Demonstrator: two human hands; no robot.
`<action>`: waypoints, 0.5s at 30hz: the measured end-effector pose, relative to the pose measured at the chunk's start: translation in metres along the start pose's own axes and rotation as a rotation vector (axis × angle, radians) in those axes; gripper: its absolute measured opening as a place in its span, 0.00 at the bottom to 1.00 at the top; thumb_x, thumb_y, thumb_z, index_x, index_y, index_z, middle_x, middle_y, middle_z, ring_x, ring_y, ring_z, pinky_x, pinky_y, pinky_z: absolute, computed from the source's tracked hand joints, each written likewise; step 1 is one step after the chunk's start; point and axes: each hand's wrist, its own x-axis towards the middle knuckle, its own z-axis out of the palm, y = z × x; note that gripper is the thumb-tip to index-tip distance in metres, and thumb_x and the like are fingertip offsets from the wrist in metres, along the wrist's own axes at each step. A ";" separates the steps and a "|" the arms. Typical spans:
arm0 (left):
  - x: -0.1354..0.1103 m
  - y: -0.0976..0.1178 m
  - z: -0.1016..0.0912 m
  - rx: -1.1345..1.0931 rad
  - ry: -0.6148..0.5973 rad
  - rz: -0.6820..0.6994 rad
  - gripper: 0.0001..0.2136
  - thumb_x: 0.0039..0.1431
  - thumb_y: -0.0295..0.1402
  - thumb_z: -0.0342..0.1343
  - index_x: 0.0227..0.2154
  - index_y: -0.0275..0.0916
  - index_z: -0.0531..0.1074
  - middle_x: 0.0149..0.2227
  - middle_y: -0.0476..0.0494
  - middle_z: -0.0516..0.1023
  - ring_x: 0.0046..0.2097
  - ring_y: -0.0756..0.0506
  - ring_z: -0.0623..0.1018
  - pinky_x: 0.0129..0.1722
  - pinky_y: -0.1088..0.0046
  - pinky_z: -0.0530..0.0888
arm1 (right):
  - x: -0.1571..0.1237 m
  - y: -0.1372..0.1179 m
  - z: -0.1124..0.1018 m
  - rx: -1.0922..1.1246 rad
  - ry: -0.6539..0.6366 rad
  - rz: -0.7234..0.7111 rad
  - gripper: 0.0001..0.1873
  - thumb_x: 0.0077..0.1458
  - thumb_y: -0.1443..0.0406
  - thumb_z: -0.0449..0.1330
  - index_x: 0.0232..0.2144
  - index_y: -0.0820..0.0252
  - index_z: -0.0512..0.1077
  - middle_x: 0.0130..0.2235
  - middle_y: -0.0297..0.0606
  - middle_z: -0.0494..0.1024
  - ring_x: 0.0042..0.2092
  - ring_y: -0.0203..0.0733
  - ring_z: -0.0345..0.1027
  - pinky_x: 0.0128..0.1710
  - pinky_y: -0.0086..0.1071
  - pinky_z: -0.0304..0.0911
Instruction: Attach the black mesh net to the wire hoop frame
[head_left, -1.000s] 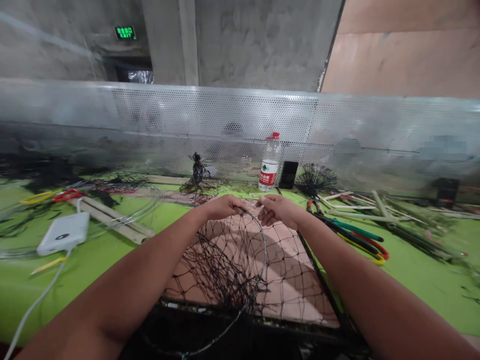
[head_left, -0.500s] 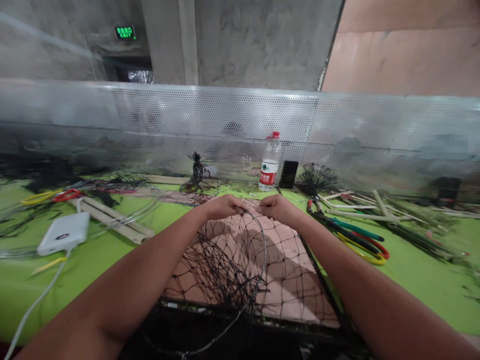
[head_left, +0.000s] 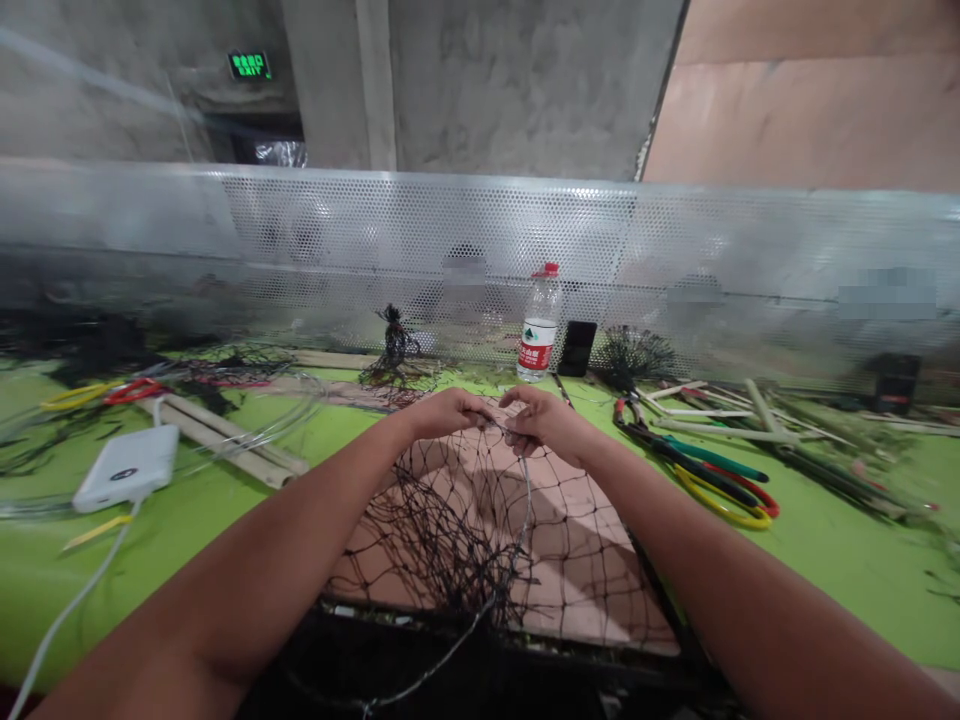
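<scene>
A grey wire hoop [head_left: 529,500] curves down from my hands toward the board's front edge, with black netting [head_left: 450,530] hanging around it. My left hand [head_left: 454,412] pinches the top of the wire between thumb and fingers. Close beside it, my right hand [head_left: 547,425] has its thumb and fingertips closed on the wire too; part of the grip is hidden. Under the netting lies a pinkish-brown board [head_left: 592,560], where the black strands bunch thickly near the front.
A water bottle [head_left: 537,330] and a dark phone [head_left: 578,348] stand behind my hands. Pliers and cutters [head_left: 705,465] lie right, near pale sticks [head_left: 727,412]. At left are a white power bank [head_left: 129,466] and bamboo strips [head_left: 225,440]. A perforated metal screen [head_left: 420,230] runs across the back.
My right hand has moved left and slightly down, against my left hand, and its fingers now meet the wire. The wire's upper curve has shifted slightly. My left hand stays in place.
</scene>
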 end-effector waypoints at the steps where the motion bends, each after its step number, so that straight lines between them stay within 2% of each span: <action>1: 0.000 0.000 0.000 0.004 0.001 0.002 0.11 0.52 0.28 0.50 0.36 0.35 0.76 0.31 0.48 0.75 0.33 0.52 0.70 0.33 0.80 0.64 | 0.001 0.001 0.001 -0.031 -0.007 -0.029 0.12 0.49 0.67 0.56 0.39 0.58 0.64 0.20 0.31 0.71 0.19 0.32 0.64 0.20 0.26 0.63; 4: -0.001 0.001 -0.002 -0.005 0.010 0.006 0.12 0.51 0.26 0.50 0.36 0.35 0.76 0.31 0.48 0.75 0.33 0.51 0.70 0.34 0.80 0.65 | 0.004 0.005 0.002 -0.114 0.018 -0.094 0.13 0.50 0.67 0.54 0.41 0.59 0.65 0.19 0.30 0.70 0.18 0.32 0.63 0.20 0.27 0.62; 8: -0.001 0.001 -0.003 -0.018 0.026 -0.007 0.12 0.51 0.26 0.50 0.36 0.35 0.76 0.32 0.47 0.76 0.34 0.51 0.71 0.34 0.79 0.65 | 0.006 0.008 0.003 -0.253 0.098 -0.125 0.18 0.51 0.66 0.52 0.47 0.57 0.60 0.22 0.31 0.72 0.20 0.33 0.64 0.20 0.26 0.59; 12: -0.001 -0.001 -0.001 0.000 -0.011 0.007 0.12 0.50 0.25 0.49 0.35 0.34 0.76 0.30 0.48 0.75 0.33 0.51 0.70 0.33 0.81 0.64 | 0.000 0.003 0.006 -0.527 0.046 -0.207 0.10 0.52 0.64 0.52 0.36 0.57 0.70 0.23 0.33 0.72 0.24 0.33 0.64 0.25 0.27 0.57; 15: 0.000 -0.005 0.000 0.012 -0.033 0.008 0.13 0.50 0.24 0.50 0.36 0.35 0.76 0.31 0.48 0.76 0.34 0.51 0.70 0.34 0.81 0.64 | -0.006 -0.004 0.010 -0.709 -0.017 -0.250 0.13 0.52 0.58 0.53 0.28 0.58 0.74 0.23 0.34 0.72 0.25 0.34 0.62 0.26 0.27 0.55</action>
